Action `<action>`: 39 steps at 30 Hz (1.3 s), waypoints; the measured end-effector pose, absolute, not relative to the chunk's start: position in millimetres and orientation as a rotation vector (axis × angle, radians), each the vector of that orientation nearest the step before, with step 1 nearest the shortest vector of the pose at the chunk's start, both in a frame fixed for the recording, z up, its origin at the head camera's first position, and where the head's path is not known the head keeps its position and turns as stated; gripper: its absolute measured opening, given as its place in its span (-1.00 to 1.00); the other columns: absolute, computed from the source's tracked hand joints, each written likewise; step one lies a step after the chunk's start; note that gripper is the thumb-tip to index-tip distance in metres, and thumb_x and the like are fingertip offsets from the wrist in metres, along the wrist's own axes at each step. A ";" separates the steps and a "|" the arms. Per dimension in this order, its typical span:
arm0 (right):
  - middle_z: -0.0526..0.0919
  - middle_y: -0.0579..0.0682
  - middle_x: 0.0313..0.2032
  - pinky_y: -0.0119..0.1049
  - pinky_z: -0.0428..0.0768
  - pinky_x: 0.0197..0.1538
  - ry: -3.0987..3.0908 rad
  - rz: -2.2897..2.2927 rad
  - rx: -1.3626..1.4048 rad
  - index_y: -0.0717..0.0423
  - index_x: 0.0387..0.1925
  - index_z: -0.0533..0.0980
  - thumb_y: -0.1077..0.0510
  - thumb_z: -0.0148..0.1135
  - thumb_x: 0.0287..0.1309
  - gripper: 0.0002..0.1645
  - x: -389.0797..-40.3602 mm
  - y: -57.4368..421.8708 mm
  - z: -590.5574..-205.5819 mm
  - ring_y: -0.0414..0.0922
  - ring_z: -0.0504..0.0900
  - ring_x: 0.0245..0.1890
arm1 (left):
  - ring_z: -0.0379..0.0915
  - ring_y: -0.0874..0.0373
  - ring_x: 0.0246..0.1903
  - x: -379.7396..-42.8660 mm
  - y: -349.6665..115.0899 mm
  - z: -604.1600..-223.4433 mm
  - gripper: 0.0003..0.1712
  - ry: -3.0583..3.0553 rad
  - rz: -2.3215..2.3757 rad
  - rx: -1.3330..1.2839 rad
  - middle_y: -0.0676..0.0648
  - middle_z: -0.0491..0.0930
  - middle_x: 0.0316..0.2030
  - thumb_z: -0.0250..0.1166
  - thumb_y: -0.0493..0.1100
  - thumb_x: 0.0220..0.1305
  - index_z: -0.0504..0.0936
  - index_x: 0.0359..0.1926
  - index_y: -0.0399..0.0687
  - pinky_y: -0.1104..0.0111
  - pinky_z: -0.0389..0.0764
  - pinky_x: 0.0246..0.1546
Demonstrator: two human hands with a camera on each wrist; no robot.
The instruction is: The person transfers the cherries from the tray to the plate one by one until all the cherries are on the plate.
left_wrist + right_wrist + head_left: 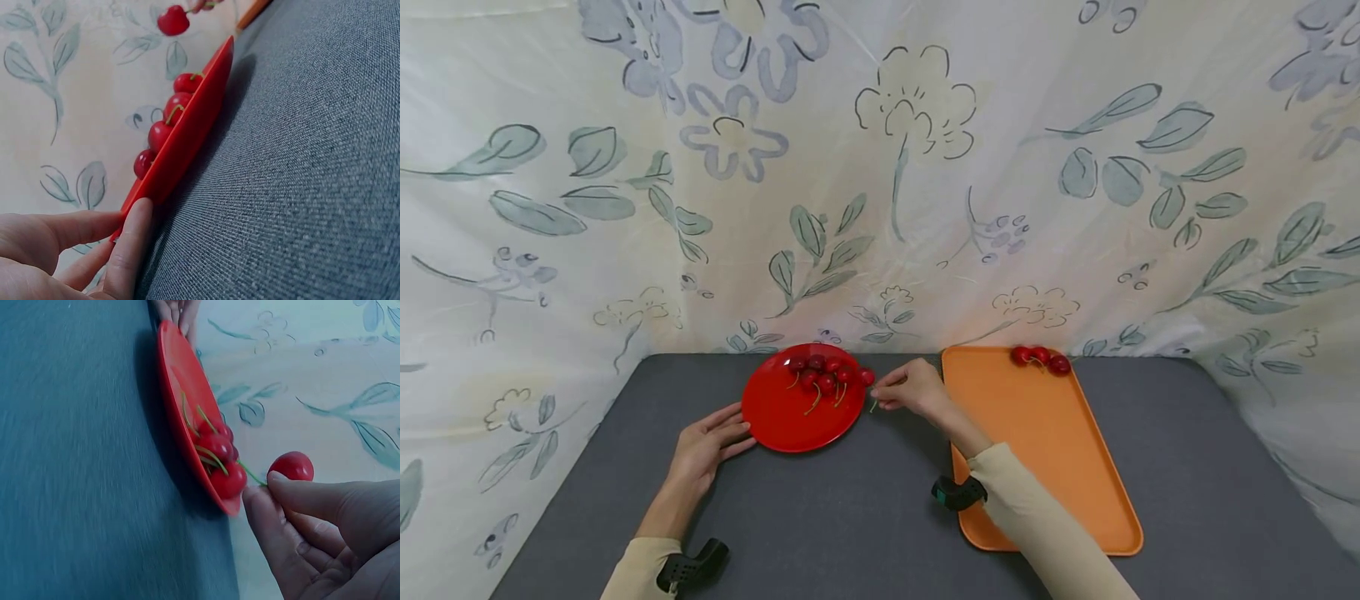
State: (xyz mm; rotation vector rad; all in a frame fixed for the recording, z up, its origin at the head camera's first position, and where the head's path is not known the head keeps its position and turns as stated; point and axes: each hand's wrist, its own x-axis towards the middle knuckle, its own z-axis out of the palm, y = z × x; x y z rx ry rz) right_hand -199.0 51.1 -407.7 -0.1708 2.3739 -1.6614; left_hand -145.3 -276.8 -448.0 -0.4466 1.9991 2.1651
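My left hand [703, 450] holds the left rim of a red plate [782, 417], its fingers and thumb about the edge in the left wrist view. Several dark red cherries [826, 383] with green stems lie grouped on the plate's far right part. My right hand [913, 390] pinches a single cherry [291, 466] by its green stem between thumb and forefinger. That cherry hangs just off the plate's right rim, apart from the others. In the left wrist view the held cherry [173, 20] shows above the far end of the plate.
An orange tray [1037, 467] lies right of the plate, under my right forearm. A few more cherries [1040, 357] rest at its far edge. The dark grey tabletop [835, 517] spreads in front, and a floral cloth [925, 183] hangs behind.
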 end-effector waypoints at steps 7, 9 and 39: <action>0.73 0.08 -0.46 -0.23 0.75 -0.32 2.450 -1.608 -0.229 0.31 -0.39 0.72 0.29 0.42 0.08 -0.90 -195.0 22.0 -417.2 -0.05 0.74 -0.49 | 0.63 0.28 -0.13 -144.9 -277.6 -449.1 -0.36 2.007 2.161 -0.439 -0.31 0.30 0.34 0.12 -0.35 0.42 0.18 0.45 -0.31 0.27 0.67 -0.05; 0.73 0.07 -0.49 -0.25 0.75 -0.35 2.472 -1.589 -0.255 0.30 -0.42 0.72 0.30 0.42 0.08 -0.91 -192.4 16.1 -419.2 -0.05 0.74 -0.50 | 0.63 0.29 -0.12 -145.0 -277.6 -449.5 -0.37 2.010 2.159 -0.436 -0.30 0.30 0.34 0.12 -0.36 0.42 0.18 0.45 -0.31 0.27 0.67 -0.04; 0.64 0.00 -0.73 -0.46 0.64 -0.56 2.577 -1.391 0.023 0.26 -0.61 0.71 0.32 0.44 0.02 -0.85 -197.5 -14.4 -415.9 -0.21 0.64 -0.74 | 0.63 0.28 -0.13 -145.4 -279.1 -448.6 -0.38 1.970 2.167 -0.449 -0.24 0.35 0.32 0.11 -0.34 0.44 0.18 0.46 -0.29 0.26 0.66 -0.03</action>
